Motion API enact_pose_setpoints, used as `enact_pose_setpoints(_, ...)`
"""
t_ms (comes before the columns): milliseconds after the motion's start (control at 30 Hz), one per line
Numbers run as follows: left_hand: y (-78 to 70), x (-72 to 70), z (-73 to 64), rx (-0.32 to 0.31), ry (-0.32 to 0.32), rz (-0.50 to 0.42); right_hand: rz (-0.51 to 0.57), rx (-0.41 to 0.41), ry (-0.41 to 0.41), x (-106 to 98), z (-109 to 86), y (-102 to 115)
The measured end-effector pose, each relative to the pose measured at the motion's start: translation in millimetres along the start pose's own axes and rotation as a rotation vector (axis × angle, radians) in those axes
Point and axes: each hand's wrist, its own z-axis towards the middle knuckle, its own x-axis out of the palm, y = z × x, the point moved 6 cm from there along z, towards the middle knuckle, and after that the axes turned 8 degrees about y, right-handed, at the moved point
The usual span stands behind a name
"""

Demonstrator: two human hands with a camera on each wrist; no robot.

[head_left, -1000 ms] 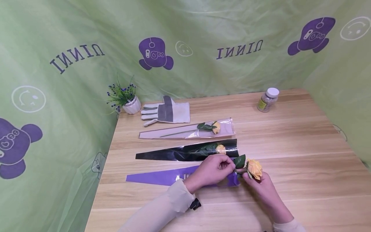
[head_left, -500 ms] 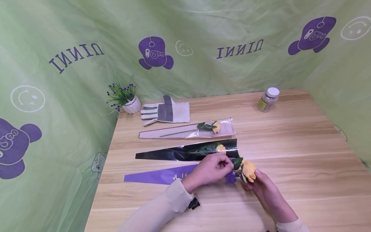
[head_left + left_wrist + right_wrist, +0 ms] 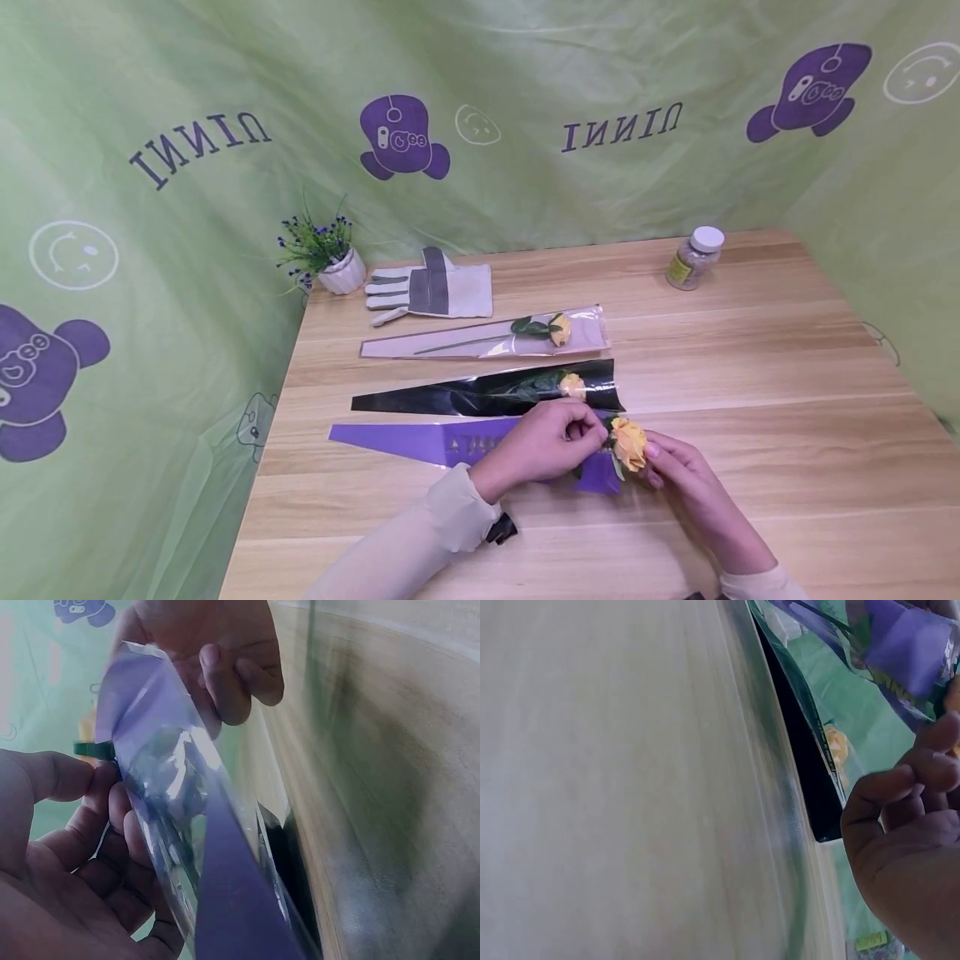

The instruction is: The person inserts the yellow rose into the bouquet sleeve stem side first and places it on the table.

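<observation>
My left hand (image 3: 547, 442) pinches the edge of a purple flower sleeve (image 3: 405, 440) near its wide mouth. In the left wrist view the sleeve's clear front (image 3: 176, 787) bulges beside the thumb and forefinger, and a green leaf (image 3: 94, 748) shows at the fingertips. My right hand (image 3: 693, 487) holds a yellow-orange rose (image 3: 628, 443) by its head, thumb against the petals. The bloom lies at the sleeve's mouth, with the stem running inside. In the right wrist view the curled fingers (image 3: 885, 784) are plain, but most of the bloom falls outside the frame.
Behind the purple sleeve lie a black sleeve (image 3: 420, 398) and a pink sleeve (image 3: 397, 346), each with a rose inside. Farther back are a work glove (image 3: 465, 292), a potted plant (image 3: 342, 273) and a white-capped jar (image 3: 692, 262). A green curtain (image 3: 525, 200) hangs behind the table.
The right hand has brought the rose leftward, and its bloom now sits against the sleeve's mouth. The leaf beside it has mostly gone from sight. The left hand stays nearly in place.
</observation>
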Motion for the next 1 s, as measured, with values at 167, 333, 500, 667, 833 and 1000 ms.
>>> enact_pose_setpoints(167,-2.4,-0.3,0.3,0.006,0.002,-0.003,-0.037,0.001,-0.068,-2.9,-0.2,0.0)
enact_pose_setpoints(333,-3.0,-1.3,0.2,-0.008,-0.003,0.002,-0.147,0.04,-0.277,-8.8,-1.3,0.0)
enact_pose_setpoints(500,-4.3,-1.8,0.1,-0.019,-0.009,0.018,-0.201,0.011,-0.439,-10.4,-2.0,4.5)
enact_pose_setpoints(667,-5.5,-2.7,0.1,-0.012,-0.015,0.043,-0.239,-0.09,-0.388,-3.5,-0.8,11.4)
enact_pose_setpoints(833,-7.5,-3.3,0.1,0.001,-0.025,0.062,-0.358,-0.087,-0.299,1.2,0.9,10.9)
enact_pose_setpoints(1000,-7.9,-3.5,0.0,0.001,-0.033,0.084,-0.457,-0.073,-0.278,1.1,1.1,10.9)
